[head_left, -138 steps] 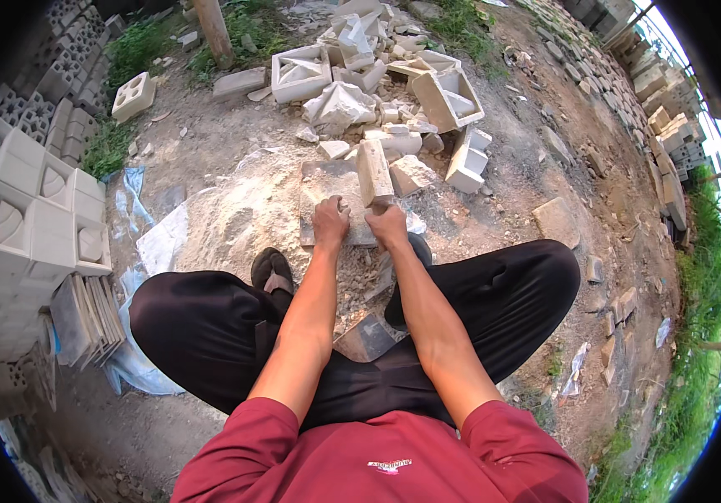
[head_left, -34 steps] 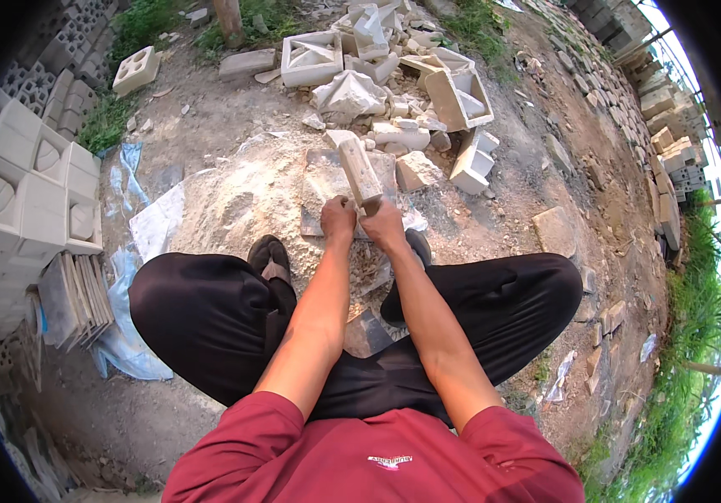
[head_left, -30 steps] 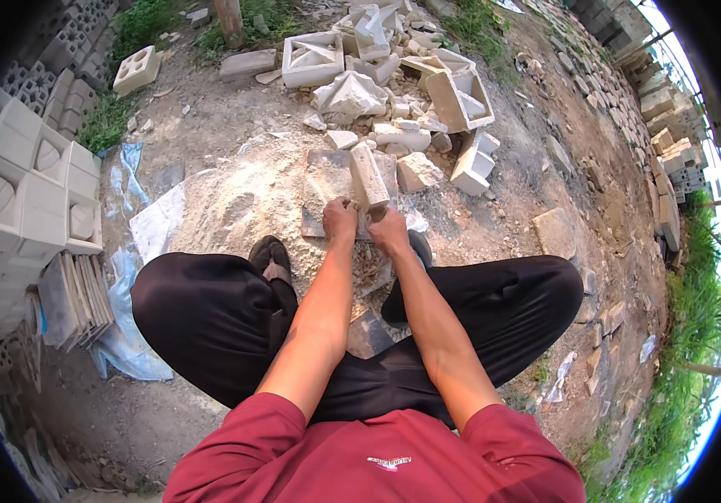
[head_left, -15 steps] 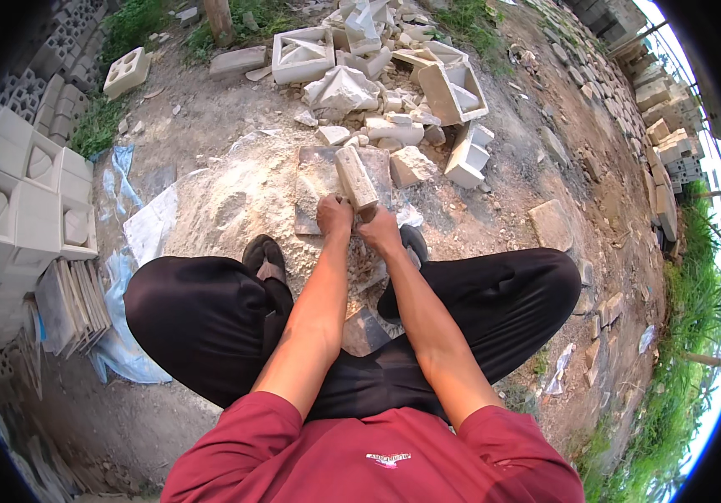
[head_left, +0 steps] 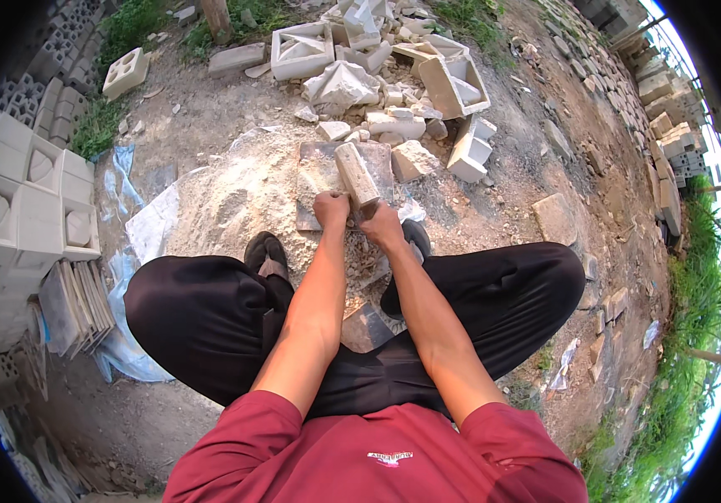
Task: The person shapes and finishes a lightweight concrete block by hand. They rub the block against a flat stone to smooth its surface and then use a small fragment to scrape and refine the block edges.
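Observation:
A long squared block [head_left: 355,173], coated in pale dust, lies slantwise over a flat square slab [head_left: 383,168] on the ground between my feet. My right hand [head_left: 381,225] is closed at the block's near end; whether a handle runs under it is hidden. Just left of that end, my left hand [head_left: 331,210] is closed in a fist over the slab's near part. Whatever it grips cannot be made out. Pale powder [head_left: 239,205] is heaped against the slab's left side.
Beyond the slab lies a pile of broken blocks [head_left: 342,85] and hollow cast frames [head_left: 454,86]. Pale moulded blocks [head_left: 38,210] are stacked at left, above leaning thin boards [head_left: 78,306]. A flat stone [head_left: 554,220] lies to the right. My shoes [head_left: 267,251] flank the work area.
The block and both hands have barely moved; both fists sit slightly higher in the picture. The whole view has shifted a little.

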The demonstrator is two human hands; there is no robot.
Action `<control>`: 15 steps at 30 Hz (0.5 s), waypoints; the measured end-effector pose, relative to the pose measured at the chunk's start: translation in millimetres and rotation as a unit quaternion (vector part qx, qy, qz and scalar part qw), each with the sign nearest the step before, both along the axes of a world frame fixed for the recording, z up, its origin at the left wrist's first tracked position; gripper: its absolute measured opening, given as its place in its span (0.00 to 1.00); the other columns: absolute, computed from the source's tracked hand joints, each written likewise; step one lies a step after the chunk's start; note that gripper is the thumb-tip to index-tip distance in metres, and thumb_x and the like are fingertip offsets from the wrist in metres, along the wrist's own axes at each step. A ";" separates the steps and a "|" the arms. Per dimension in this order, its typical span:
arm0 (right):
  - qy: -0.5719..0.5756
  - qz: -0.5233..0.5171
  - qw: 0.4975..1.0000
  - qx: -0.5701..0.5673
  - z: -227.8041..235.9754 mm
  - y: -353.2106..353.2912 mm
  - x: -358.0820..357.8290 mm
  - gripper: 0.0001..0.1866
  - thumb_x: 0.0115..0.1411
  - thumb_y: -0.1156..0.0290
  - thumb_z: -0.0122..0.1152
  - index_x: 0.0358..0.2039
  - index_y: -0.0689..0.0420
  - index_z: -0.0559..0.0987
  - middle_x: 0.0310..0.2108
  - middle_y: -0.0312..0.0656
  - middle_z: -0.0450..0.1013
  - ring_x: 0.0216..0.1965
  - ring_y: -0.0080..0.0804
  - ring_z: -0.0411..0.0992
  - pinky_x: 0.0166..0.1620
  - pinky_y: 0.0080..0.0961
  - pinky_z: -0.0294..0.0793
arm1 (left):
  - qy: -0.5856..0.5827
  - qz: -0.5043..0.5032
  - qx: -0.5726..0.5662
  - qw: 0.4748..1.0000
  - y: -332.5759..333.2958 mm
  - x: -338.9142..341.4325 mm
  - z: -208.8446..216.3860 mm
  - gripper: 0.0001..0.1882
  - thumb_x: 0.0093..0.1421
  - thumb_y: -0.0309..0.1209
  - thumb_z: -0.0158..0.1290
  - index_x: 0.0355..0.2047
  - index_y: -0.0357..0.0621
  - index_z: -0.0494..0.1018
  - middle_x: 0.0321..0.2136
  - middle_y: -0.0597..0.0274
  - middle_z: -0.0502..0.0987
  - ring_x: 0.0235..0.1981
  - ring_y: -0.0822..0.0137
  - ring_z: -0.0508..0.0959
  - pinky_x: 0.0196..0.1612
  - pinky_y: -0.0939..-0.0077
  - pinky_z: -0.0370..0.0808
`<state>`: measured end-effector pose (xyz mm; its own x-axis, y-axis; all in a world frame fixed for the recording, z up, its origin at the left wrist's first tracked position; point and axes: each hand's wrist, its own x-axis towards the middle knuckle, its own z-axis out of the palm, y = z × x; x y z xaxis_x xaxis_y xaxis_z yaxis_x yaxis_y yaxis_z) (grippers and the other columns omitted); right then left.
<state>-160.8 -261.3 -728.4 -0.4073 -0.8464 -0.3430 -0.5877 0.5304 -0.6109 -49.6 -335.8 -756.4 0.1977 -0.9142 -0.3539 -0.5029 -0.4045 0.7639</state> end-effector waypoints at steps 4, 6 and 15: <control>0.017 0.003 1.000 -0.026 7.4 -12.9 -11.2 0.24 0.45 0.64 0.63 0.41 0.66 0.76 0.37 0.61 0.76 0.44 0.57 0.75 0.47 0.42 0.74 | 0.002 -0.008 0.005 1.000 -1.5 -1.8 -1.1 0.10 0.47 0.35 0.62 0.25 0.40 0.83 0.25 0.44 0.81 0.31 0.48 0.82 0.40 0.62 0.77; 0.018 -0.009 0.996 -0.091 18.8 -17.1 -7.5 0.22 0.45 0.64 0.64 0.39 0.66 0.77 0.35 0.60 0.77 0.42 0.56 0.75 0.44 0.41 0.75 | -0.034 0.008 0.005 0.999 -6.6 -0.8 -6.9 0.11 0.47 0.35 0.62 0.25 0.41 0.83 0.25 0.44 0.81 0.31 0.48 0.82 0.40 0.62 0.77; 0.014 0.017 1.000 0.013 -3.6 -7.8 -5.4 0.24 0.45 0.65 0.63 0.41 0.67 0.74 0.40 0.63 0.75 0.46 0.56 0.74 0.49 0.43 0.74 | 0.020 -0.011 -0.017 1.000 1.4 2.4 -6.8 0.12 0.47 0.38 0.62 0.25 0.41 0.82 0.25 0.45 0.81 0.31 0.49 0.82 0.39 0.63 0.77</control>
